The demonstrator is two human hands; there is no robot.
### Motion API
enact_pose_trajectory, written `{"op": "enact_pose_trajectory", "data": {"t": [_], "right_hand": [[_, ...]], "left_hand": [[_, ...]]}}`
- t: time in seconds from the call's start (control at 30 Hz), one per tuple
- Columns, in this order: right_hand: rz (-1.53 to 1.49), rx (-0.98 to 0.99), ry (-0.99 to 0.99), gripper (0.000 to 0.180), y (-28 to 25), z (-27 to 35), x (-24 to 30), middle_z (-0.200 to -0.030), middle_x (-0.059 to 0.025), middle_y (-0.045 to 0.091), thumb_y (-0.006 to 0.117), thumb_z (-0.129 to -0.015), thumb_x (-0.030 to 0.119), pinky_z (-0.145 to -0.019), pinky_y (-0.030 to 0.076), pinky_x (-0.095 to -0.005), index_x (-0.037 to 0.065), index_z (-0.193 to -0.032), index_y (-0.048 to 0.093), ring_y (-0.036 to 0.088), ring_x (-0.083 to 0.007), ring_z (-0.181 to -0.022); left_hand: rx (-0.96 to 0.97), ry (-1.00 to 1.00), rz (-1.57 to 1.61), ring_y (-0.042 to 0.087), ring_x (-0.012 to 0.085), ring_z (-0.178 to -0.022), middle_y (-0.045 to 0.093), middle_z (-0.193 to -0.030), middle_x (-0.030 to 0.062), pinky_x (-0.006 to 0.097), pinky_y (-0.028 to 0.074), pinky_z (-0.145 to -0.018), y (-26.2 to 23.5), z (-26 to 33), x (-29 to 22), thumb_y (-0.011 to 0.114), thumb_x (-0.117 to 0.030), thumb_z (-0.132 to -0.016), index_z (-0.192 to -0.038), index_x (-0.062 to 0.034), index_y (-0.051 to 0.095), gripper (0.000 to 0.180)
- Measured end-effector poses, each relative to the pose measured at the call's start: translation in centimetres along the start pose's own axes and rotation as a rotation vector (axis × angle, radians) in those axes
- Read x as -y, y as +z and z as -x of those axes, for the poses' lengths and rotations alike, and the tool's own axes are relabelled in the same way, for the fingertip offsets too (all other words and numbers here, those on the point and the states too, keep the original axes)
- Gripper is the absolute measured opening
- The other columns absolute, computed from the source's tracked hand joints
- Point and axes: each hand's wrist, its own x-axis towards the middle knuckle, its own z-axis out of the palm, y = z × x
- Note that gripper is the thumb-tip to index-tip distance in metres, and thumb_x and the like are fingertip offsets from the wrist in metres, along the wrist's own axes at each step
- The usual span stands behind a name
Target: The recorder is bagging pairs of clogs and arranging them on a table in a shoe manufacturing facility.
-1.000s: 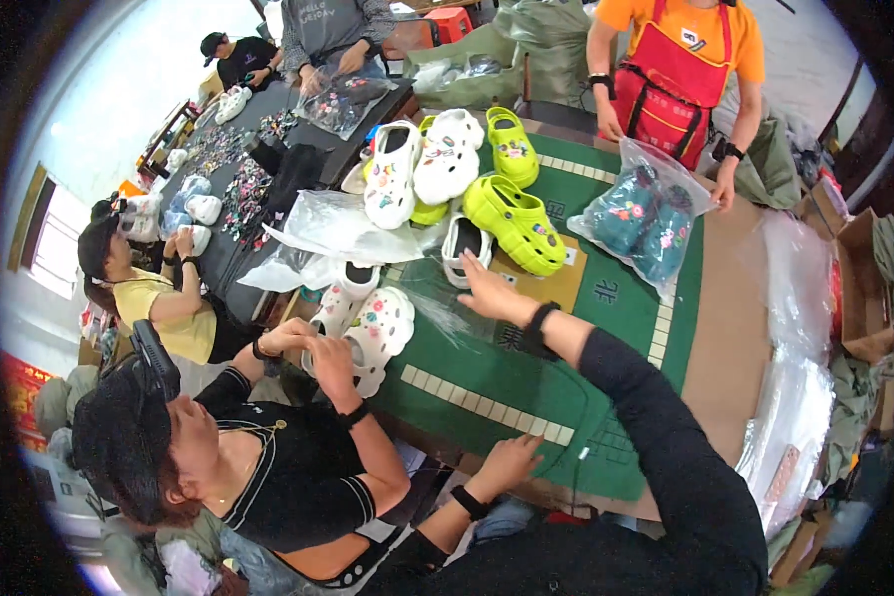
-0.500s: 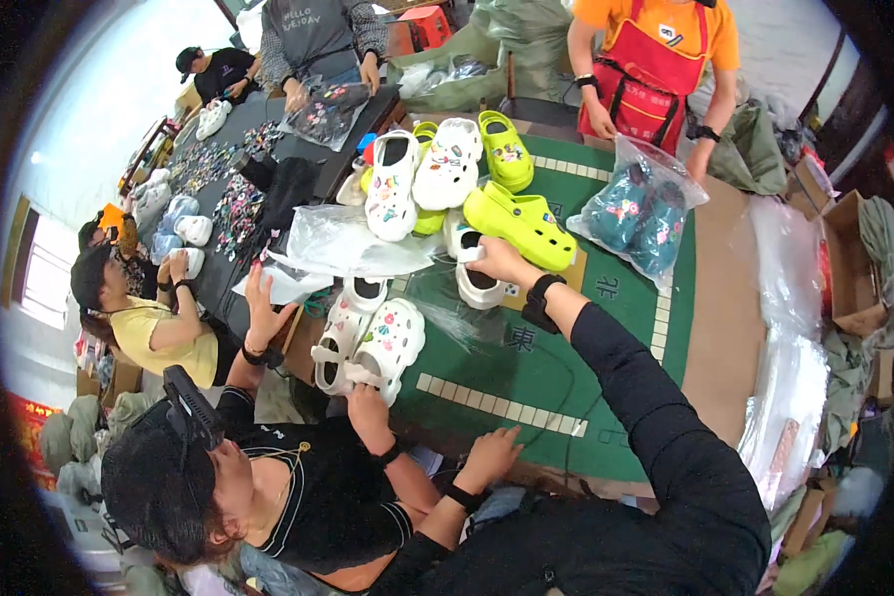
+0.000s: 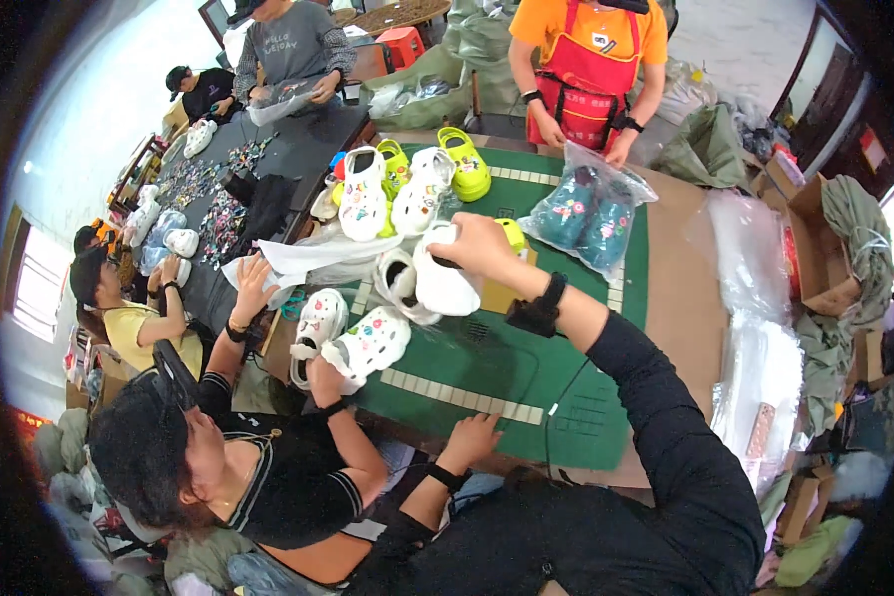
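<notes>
My right hand [image 3: 479, 244] grips a white clog [image 3: 449, 286] by its upper end, held over the green mat. Another white clog [image 3: 397, 276] is right beside it, on its left. My left hand [image 3: 472, 439] lies with its fingers outstretched at the mat's near edge and holds nothing. Farther back stand a white clog with colourful charms [image 3: 363, 204], a second white clog [image 3: 422, 191] and lime-green clogs [image 3: 464, 164]. One lime-green clog [image 3: 514, 234] is mostly hidden behind my right hand.
At my left a co-worker's hand [image 3: 325, 382] touches one of two charm-covered white clogs [image 3: 372, 341]. Crumpled clear plastic [image 3: 313, 256] lies behind them. Across the table, a person in a red apron [image 3: 586, 89] handles a clear bag of teal clogs [image 3: 588, 214]. Plastic sheets [image 3: 755, 377] lie at right.
My right hand has raised the white clog from among the others and tilted it. My left hand stays at the mat's edge. The view has shifted, and the plain white clogs show more fully.
</notes>
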Motion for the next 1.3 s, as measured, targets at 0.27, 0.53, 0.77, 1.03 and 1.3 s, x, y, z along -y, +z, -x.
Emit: {"op": "enact_pose_trajectory", "data": {"t": [0.27, 0.53, 0.77, 1.03, 1.3], "right_hand": [[-0.068, -0.137, -0.142, 0.049, -10.7, 10.5, -7.5, -0.07, -0.0148, 0.061, 0.076, -0.066, 0.044, -0.059, 0.045, -0.0364, 0.0, -0.081, 0.061, 0.059, -0.0269, -0.063], [-0.011, -0.229, 0.042, 0.046, -17.2, 20.9, -16.6, -0.078, -0.0166, 0.061, 0.075, -0.068, 0.042, -0.063, 0.047, -0.0403, 0.001, -0.08, 0.058, 0.06, -0.033, -0.071], [0.169, -0.228, -0.151, 0.037, -17.5, 25.2, -25.7, -0.082, -0.0155, 0.057, 0.074, -0.072, 0.031, -0.068, 0.045, -0.0413, 0.002, -0.086, 0.056, 0.055, -0.0334, -0.079], [0.679, 0.177, 0.074, 0.016, -12.3, 27.4, -31.1, -0.085, -0.0128, 0.058, 0.065, -0.076, 0.024, -0.074, 0.049, -0.0428, 0.008, -0.075, 0.067, 0.058, -0.0305, -0.087], [0.335, 0.064, -0.205, 0.029, -5.8, 20.2, -19.0, -0.089, -0.0114, 0.059, 0.065, -0.078, 0.027, -0.077, 0.047, -0.0426, 0.007, -0.099, 0.062, 0.056, -0.0321, -0.091]], "left_hand": [[0.054, -0.005, -0.151, 0.059, 0.0344, -0.093, 0.061, -0.099, 0.0156, 0.048, 0.047, -0.078, 1.9, -0.8, -7.5, 0.058, -0.032, -0.084, -0.118, -0.0075, 0.053, 0.041], [0.085, -0.015, -0.116, 0.057, 0.0358, -0.1, 0.057, -0.109, 0.0176, 0.048, 0.045, -0.085, 5.8, -0.4, -15.5, 0.057, -0.032, -0.085, -0.123, -0.0093, 0.051, 0.045], [0.046, -0.066, -0.094, 0.054, 0.037, -0.104, 0.055, -0.113, 0.0184, 0.049, 0.043, -0.087, 5.4, 0.0, -15.9, 0.056, -0.032, -0.086, -0.123, -0.0095, 0.05, 0.044], [0.031, -0.033, -0.114, 0.056, 0.0358, -0.1, 0.058, -0.107, 0.0174, 0.047, 0.045, -0.083, 2.0, -1.3, -11.0, 0.058, -0.03, -0.085, -0.122, -0.0088, 0.052, 0.043], [0.057, 0.143, -0.136, 0.058, 0.0347, -0.095, 0.058, -0.102, 0.0163, 0.045, 0.046, -0.081, -0.1, -1.0, -8.2, 0.057, -0.028, -0.086, -0.122, -0.0076, 0.051, 0.041]]}}
